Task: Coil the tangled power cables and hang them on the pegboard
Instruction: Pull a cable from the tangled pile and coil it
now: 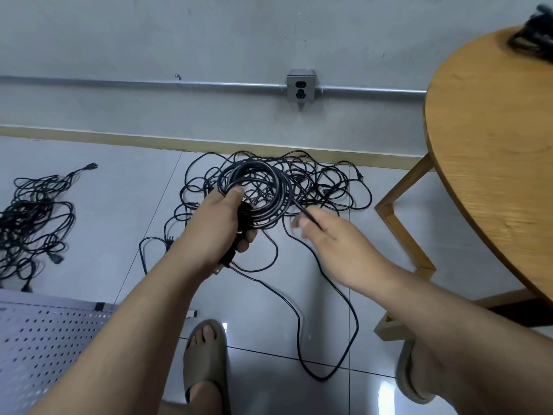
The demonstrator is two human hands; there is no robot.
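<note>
The tiled floor (125, 211) is running up to a baseboard (119, 138) under a grey wall, where a metal outlet box (300, 88) is sitting on a conduit pipe (149, 83). At the right, the curved edge of a round wooden worktop (493, 160) is overhanging the floor. Its leg frame (401, 223) is standing just beside the tangled pile (329, 181) of black cable lying against the baseboard. A second pile (33, 217) is lying well apart at the left, with a stretch of tile between the two. A perforated pegboard (39, 339) is lying at the lower left, near a foot in a slipper (206, 363). More dark cable (535, 34) is resting on the worktop's far edge, blurred.

The left hand (224, 223) is reaching forward above the tangled pile and gripping a coil (282, 187) of several round loops. Its fingers (248, 238) are curling under the bundle and its thumb is pressing on top. A plug end (221, 265) is hanging below the wrist.

The right hand (332, 244), blurred by motion, is stretching toward the coil and pinching a loose strand (323, 375) that is leaving the coil. The strand is trailing down in a long loop on the floor between the feet.
</note>
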